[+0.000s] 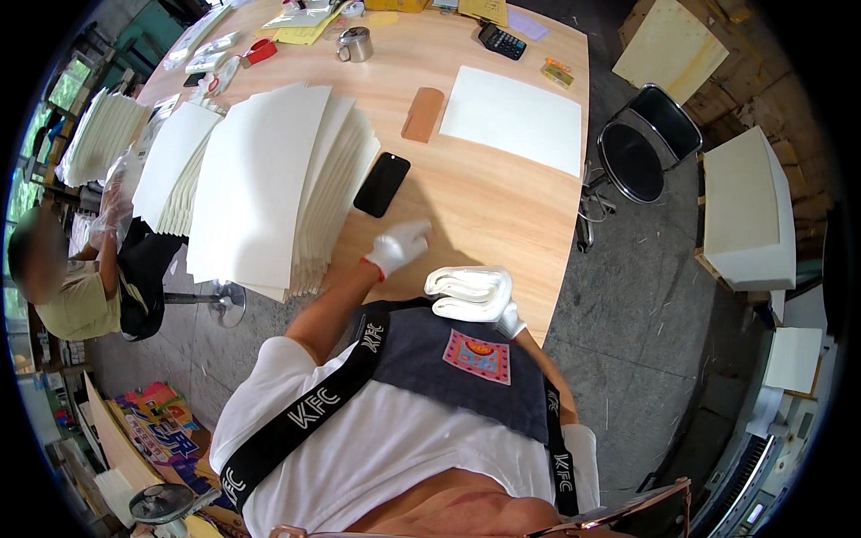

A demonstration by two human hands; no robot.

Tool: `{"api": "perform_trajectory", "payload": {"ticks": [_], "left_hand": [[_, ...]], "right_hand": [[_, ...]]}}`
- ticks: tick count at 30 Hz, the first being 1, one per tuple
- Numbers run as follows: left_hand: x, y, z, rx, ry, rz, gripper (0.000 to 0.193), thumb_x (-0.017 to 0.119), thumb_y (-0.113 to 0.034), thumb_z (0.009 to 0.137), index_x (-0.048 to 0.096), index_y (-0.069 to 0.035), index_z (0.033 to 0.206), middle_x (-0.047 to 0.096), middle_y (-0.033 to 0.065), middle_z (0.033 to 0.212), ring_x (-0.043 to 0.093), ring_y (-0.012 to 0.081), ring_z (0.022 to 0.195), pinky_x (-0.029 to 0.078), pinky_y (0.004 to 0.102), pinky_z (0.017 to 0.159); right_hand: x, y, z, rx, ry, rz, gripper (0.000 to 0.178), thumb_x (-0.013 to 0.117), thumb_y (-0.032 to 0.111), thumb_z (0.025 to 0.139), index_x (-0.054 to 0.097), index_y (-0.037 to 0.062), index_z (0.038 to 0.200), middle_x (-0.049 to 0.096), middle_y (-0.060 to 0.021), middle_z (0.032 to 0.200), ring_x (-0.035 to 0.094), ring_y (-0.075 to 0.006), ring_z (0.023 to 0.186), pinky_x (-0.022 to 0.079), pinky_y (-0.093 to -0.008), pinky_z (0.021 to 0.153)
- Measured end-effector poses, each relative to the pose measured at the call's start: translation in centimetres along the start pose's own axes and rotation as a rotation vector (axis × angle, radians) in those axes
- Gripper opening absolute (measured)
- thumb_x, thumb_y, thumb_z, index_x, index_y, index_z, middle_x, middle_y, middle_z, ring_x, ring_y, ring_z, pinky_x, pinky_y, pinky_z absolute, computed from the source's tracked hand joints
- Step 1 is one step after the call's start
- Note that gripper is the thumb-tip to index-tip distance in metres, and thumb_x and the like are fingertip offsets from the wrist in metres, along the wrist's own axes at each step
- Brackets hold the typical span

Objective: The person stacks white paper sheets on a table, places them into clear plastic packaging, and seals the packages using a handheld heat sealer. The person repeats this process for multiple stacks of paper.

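Note:
My left hand, in a white glove with a red cuff, is over the table between the tall stack of white sheets and a folded white bundle. Its fingers are blurred, and nothing shows in them. The folded white bundle, thick, soft and layered, is close to my apron at the table's near edge. My right hand, also gloved in white, grips its right end from below, with most of the fingers hidden behind it. A black phone lies beyond my left hand, beside the stack.
A white sheet and a brown strip lie on the wooden table. A metal mug, calculator and red tape sit farther back. A black chair stands right; another person sits left.

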State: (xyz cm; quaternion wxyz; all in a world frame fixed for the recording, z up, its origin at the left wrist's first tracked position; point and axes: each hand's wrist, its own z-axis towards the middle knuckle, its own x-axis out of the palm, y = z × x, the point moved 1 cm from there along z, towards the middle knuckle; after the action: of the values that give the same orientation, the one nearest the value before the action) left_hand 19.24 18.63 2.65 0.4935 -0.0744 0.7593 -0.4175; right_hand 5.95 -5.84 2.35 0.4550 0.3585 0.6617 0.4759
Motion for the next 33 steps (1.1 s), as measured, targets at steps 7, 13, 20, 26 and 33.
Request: {"api": "perform_trajectory", "payload": {"ticks": [7, 13, 20, 26, 33], "left_hand": [[1.6, -2.2, -4.2, 0.048, 0.354, 0.046, 0.039, 0.052, -0.043, 0.09, 0.066, -0.014, 0.111, 0.067, 0.0142, 0.112, 0.063, 0.036, 0.104, 0.049, 0.0443, 0.087], [1.4, -4.6, -5.5, -0.283, 0.36, -0.124, 0.027, 0.059, -0.033, 0.091, 0.068, -0.01, 0.1, 0.071, 0.0113, 0.097, 0.067, 0.0294, 0.096, 0.05, 0.0374, 0.081], [3.0, -5.0, -4.1, -0.235, 0.362, 0.109, 0.022, 0.057, -0.029, 0.086, 0.07, -0.017, 0.1, 0.072, 0.0077, 0.1, 0.067, 0.0289, 0.096, 0.052, 0.0415, 0.078], [3.3, -5.9, -3.0, -0.194, 0.441, 0.246, 0.025, 0.059, -0.034, 0.088, 0.062, -0.016, 0.106, 0.069, 0.0119, 0.108, 0.066, 0.0322, 0.098, 0.051, 0.0444, 0.077], [-0.1, -9.3, -6.6, 0.143, 0.278, -0.703, 0.061, 0.075, -0.026, 0.084, 0.05, -0.005, 0.135, 0.065, 0.0104, 0.12, 0.06, 0.0261, 0.118, 0.046, 0.0368, 0.102]], "right_hand": [[0.7, -1.7, -1.0, -0.1, -0.088, -0.007, 0.036, 0.065, 0.007, 0.083, 0.06, 0.0057, 0.119, 0.063, -0.0183, 0.113, 0.06, -0.0357, 0.108, 0.048, -0.0401, 0.093], [-1.8, 0.7, -2.2, -0.18, 0.051, -0.162, 0.032, 0.055, 0.005, 0.091, 0.06, 0.0039, 0.123, 0.064, -0.017, 0.115, 0.061, -0.032, 0.11, 0.049, -0.0372, 0.095], [-2.8, -0.1, -1.5, 0.306, 0.131, -0.12, 0.024, 0.06, 0.019, 0.087, 0.068, 0.0026, 0.103, 0.07, -0.0138, 0.094, 0.067, -0.0279, 0.086, 0.052, -0.034, 0.078], [-1.6, -0.5, -0.3, 0.369, 0.094, -0.374, 0.017, 0.06, 0.021, 0.086, 0.068, 0.0077, 0.093, 0.07, -0.0135, 0.084, 0.068, -0.0245, 0.08, 0.052, -0.0363, 0.07], [0.3, -2.6, -3.2, 0.052, 0.044, 0.128, 0.064, 0.076, 0.011, 0.08, 0.049, 0.0086, 0.138, 0.055, -0.0164, 0.135, 0.053, -0.0311, 0.125, 0.043, -0.0372, 0.107]]}}
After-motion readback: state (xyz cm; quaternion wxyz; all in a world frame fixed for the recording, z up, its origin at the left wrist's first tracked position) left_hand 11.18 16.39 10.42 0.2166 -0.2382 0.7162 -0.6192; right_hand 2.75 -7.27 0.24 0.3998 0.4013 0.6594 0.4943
